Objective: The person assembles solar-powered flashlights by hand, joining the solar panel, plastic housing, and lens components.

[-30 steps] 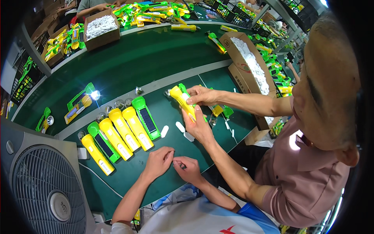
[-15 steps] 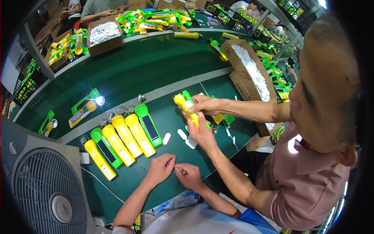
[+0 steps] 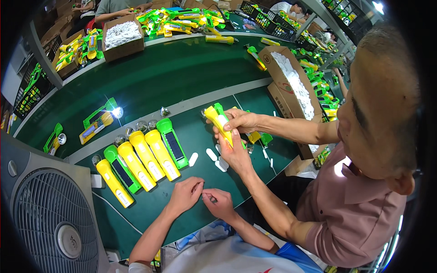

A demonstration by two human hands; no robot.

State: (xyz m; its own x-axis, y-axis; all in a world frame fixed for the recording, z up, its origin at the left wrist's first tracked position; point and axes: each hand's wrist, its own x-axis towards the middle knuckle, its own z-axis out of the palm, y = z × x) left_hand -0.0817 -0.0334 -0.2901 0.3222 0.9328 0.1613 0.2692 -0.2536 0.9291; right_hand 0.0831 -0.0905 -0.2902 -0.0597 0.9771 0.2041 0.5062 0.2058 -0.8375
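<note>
Left grip (image 3: 185,193) and right grip (image 3: 219,203), both curled inward with fingertips gathered and no object showing in either, are resting side by side on a dark green counter (image 3: 145,209), as seen from the head. Beyond and to their left, six yellow or green plastic flashlights (image 3: 136,166) are lying in a slanted row; nearer ahead, loose white oval pieces (image 3: 193,159) are lying on the surface. At right, a co-worker's two bare hands (image 3: 234,152) are gripping another flashlight, a yellow-and-green plastic one (image 3: 217,119), above the counter. Judging by the poses, the wearer's hands are pausing, and the handling is resting with the co-worker. Reaching for the row would be calling for uncurled fingers and a move leftward, clear of the white pieces.
</note>
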